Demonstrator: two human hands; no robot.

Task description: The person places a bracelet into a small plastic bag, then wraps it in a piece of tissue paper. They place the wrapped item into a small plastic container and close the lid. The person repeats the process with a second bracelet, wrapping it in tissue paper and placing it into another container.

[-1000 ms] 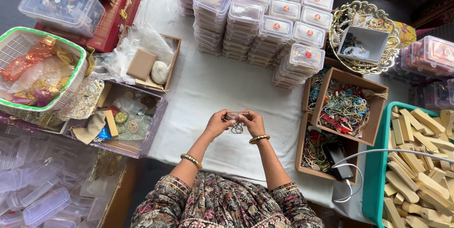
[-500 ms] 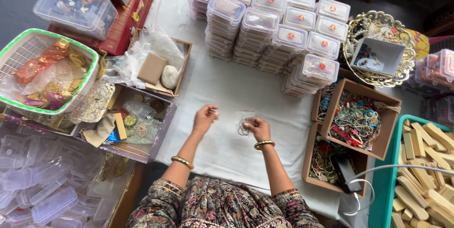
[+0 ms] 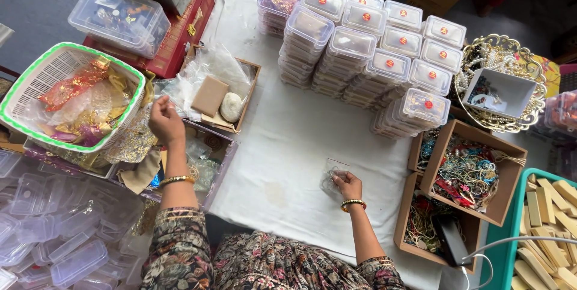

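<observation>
My right hand point(image 3: 347, 183) rests on the white cloth point(image 3: 300, 140) and pinches a small clear packet point(image 3: 332, 174) with a pale jewellery piece inside. My left hand point(image 3: 165, 120) reaches out to the left, fingers loosely curled, above clear plastic bags point(image 3: 198, 76) between a shallow cardboard tray point(image 3: 247, 94) and a clear tray of trinkets point(image 3: 207, 161). Nothing shows in that hand. Both wrists wear gold bangles.
Stacks of lidded clear boxes point(image 3: 366, 43) stand at the back. A green-rimmed white basket point(image 3: 36, 85) of shiny pouches sits left, empty clear boxes point(image 3: 48, 236) below it. Cardboard boxes of jewellery point(image 3: 472, 170), a gold wire basket point(image 3: 502, 79) and a teal crate point(image 3: 511, 224) stand right.
My hands, first together over the packet, have parted. My left hand has swung far left to the plastic bags. My right hand stays on the packet on the cloth.
</observation>
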